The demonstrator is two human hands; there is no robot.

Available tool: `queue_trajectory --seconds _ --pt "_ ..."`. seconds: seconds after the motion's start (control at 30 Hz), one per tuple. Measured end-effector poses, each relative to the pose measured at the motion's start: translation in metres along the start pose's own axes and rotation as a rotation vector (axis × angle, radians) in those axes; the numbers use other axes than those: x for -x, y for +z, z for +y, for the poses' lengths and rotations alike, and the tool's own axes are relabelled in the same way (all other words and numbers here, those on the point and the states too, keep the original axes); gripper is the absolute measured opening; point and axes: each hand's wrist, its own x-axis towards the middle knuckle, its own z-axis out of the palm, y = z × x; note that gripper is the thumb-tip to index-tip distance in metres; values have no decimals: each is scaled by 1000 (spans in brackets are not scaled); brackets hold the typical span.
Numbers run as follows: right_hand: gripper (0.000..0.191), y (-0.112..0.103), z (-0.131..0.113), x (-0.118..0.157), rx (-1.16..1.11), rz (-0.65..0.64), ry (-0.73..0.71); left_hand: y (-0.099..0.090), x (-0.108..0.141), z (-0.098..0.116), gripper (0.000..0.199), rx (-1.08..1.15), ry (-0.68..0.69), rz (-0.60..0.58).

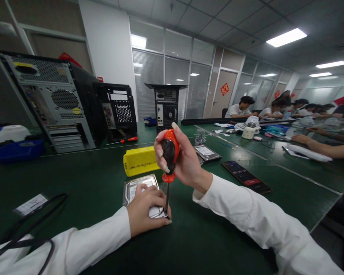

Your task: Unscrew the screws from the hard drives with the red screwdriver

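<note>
A silver hard drive (131, 185) with a white label lies on the green table in front of me. My left hand (149, 205) presses over it, its fingers curled round the near right end. In my right hand (186, 162) is a screwdriver (168, 154) with a red and black handle, held upright. Its shaft runs down to the drive's near right corner, beside my left fingertips. The tip and any screw under it are hidden or too small to make out. Just behind the drive stands a yellow bin (140, 160).
Computer cases (63, 99) stand along the back left. Another hard drive (207, 152) and a phone (245, 175) lie to the right. A second screwdriver (126, 140) rests near the cases. Black cable (31, 217) loops at the left. Co-workers (242, 107) sit further right.
</note>
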Motion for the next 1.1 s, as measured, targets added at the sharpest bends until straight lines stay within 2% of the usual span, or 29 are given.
queue_trajectory --seconds 0.17,0.33,0.53,0.87,1.1 --pt "27 1 1 0 41 28 -33 1 0 -2 10 -2 4 -8" --pt "21 4 -3 1 9 -34 40 1 0 -3 9 -15 11 -17" --pt "46 5 -6 3 -15 -84 48 0 0 -1 9 3 4 -20" --pt "41 0 -5 1 -57 -81 82 0 0 -2 9 -16 30 -8" --pt "37 0 -5 -1 1 -38 82 0 1 -3 11 -23 26 -16"
